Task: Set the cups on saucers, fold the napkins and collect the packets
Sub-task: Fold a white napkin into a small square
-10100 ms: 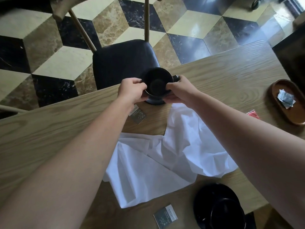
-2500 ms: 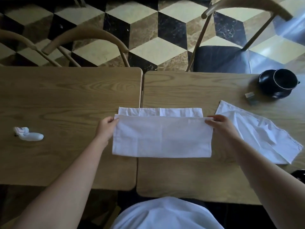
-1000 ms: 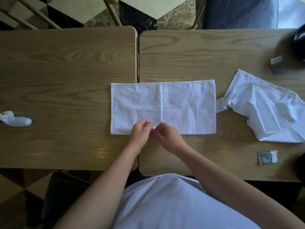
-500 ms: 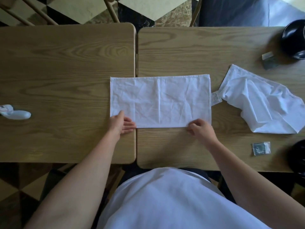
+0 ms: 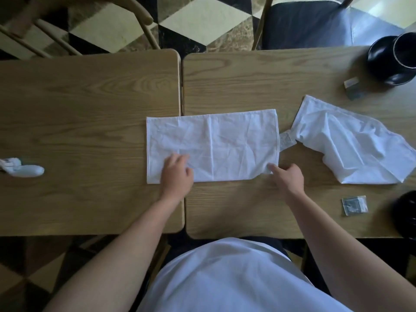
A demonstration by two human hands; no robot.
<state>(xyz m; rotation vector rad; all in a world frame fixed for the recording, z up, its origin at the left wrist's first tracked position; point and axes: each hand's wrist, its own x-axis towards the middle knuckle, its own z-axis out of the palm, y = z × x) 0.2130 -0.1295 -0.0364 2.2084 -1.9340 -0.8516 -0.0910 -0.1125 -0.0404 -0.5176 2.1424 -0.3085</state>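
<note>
Two tables [image 5: 90, 104] bear napkins [image 5: 211, 145], packets [image 5: 354, 206], cups [image 5: 392, 59].

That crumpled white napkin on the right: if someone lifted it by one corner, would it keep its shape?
Probably not. The crumpled napkin lies in soft creases, so it likely droops limp. It looks thin, probably light. Pushed, it would likely bunch rather than slide whole.

Two light wooden tables [image 5: 90, 109] are standing pushed together, a narrow seam running between them. Beyond them, a bentwood chair [image 5: 94, 23] is sitting at the left and a dark-cushioned chair [image 5: 315, 23] at the right. The floor [image 5: 202, 21] (cream, black and brown marble diamonds) is catching soft daylight at top right.
</note>
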